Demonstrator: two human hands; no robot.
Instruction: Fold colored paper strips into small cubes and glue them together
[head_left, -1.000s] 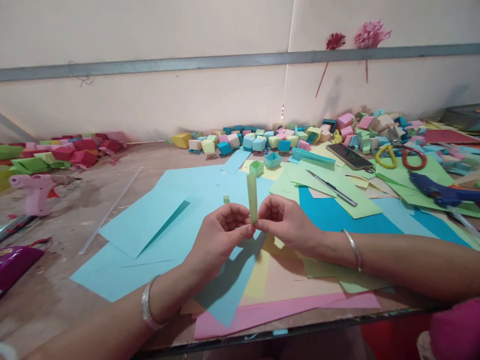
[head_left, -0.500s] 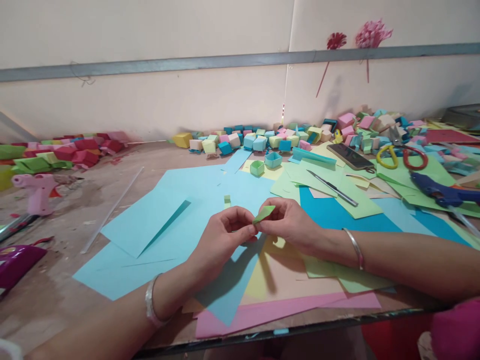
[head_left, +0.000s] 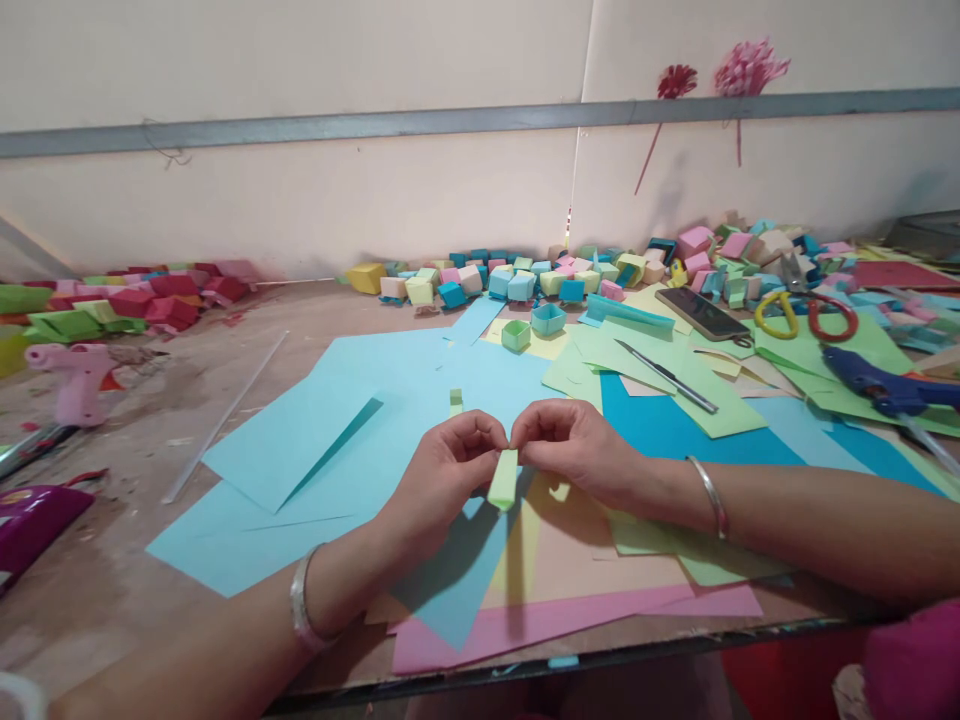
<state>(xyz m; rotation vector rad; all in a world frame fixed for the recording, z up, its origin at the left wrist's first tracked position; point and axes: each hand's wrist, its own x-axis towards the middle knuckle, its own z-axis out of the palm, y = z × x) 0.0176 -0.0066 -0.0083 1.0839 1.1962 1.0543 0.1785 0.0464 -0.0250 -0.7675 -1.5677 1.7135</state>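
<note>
Between my two hands is a folded light green paper strip (head_left: 503, 482), its far end pinched and its near end pointing down toward me. My left hand (head_left: 455, 462) grips it from the left with thumb and fingers. From the right, my right hand (head_left: 571, 443) pinches the same far end, fingertips almost touching the left ones. Below the hands lie light blue paper sheets (head_left: 360, 370) and a peach sheet (head_left: 592, 560). A small folded green piece (head_left: 456, 400) rests on the blue sheet just beyond my left hand.
Small folded paper boxes (head_left: 517, 285) are heaped along the wall. To the right lie a pen (head_left: 666, 376), a phone (head_left: 703, 313), scissors (head_left: 832, 317) and a blue glue gun (head_left: 885, 382). A pink glue gun (head_left: 71, 380) and a clear stick (head_left: 225, 418) are on the left.
The green strip has turned from pointing up and right to hanging down toward me. Both hands stay almost in place, their fingertips regripped at its far end.
</note>
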